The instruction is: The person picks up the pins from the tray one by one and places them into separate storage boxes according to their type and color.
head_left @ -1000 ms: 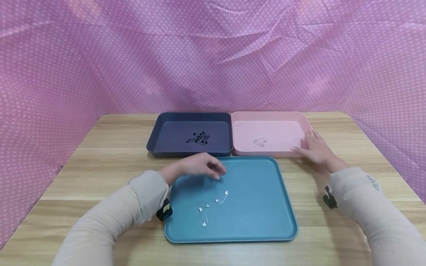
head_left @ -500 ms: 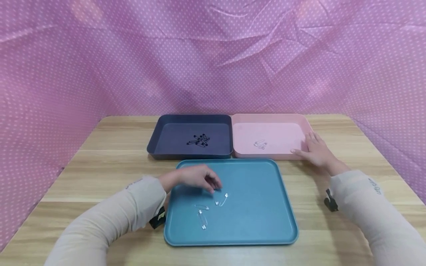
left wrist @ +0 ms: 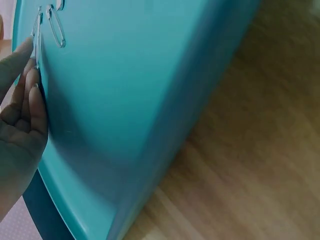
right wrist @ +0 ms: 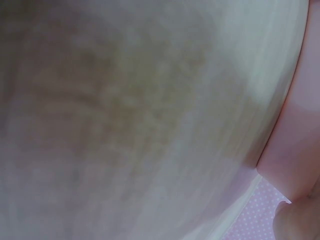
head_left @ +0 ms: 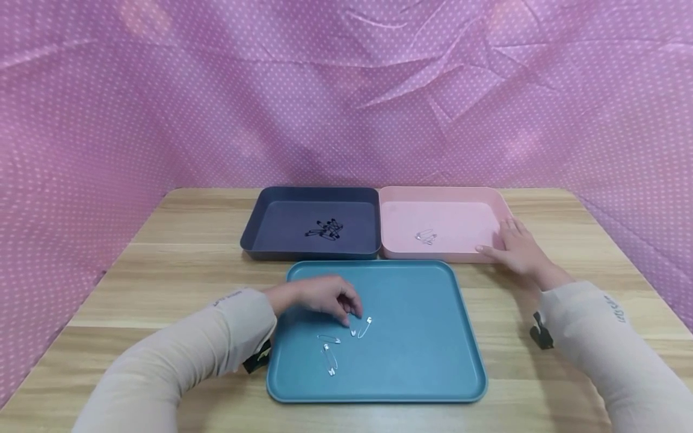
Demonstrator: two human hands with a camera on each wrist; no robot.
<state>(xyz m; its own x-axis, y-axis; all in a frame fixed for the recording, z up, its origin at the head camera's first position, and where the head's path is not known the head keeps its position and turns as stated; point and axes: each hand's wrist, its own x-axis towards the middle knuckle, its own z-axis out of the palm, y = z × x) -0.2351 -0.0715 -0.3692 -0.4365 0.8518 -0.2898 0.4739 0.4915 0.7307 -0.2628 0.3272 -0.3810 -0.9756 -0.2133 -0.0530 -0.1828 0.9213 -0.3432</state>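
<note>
On the teal tray [head_left: 411,361] lie several silver safety pins, among them a long one [head_left: 329,359], a sideways one [head_left: 328,339] and a slanted one [head_left: 364,328]. My left hand [head_left: 327,296] reaches down over the tray's left half. Its thumb and fingertips come down on either side of another safety pin [left wrist: 38,40], with a gap still showing between them; the pin's far end is hidden by the hand. At the pink tray [head_left: 444,210], my right hand [head_left: 521,249] rests on the front right corner, fingers extended along the side and thumb at the front rim.
A dark blue tray [head_left: 254,231] with several black safety pins [head_left: 326,230] stands against the pink tray's left side. Silver safety pins [head_left: 426,237] lie inside the pink tray. All stand on a wooden table [head_left: 178,270], before a pink dotted curtain [head_left: 346,120].
My left hand has come down and toward the front of the teal tray, until its fingertips reach a silver safety pin. The right hand has stayed at the pink tray's corner.
</note>
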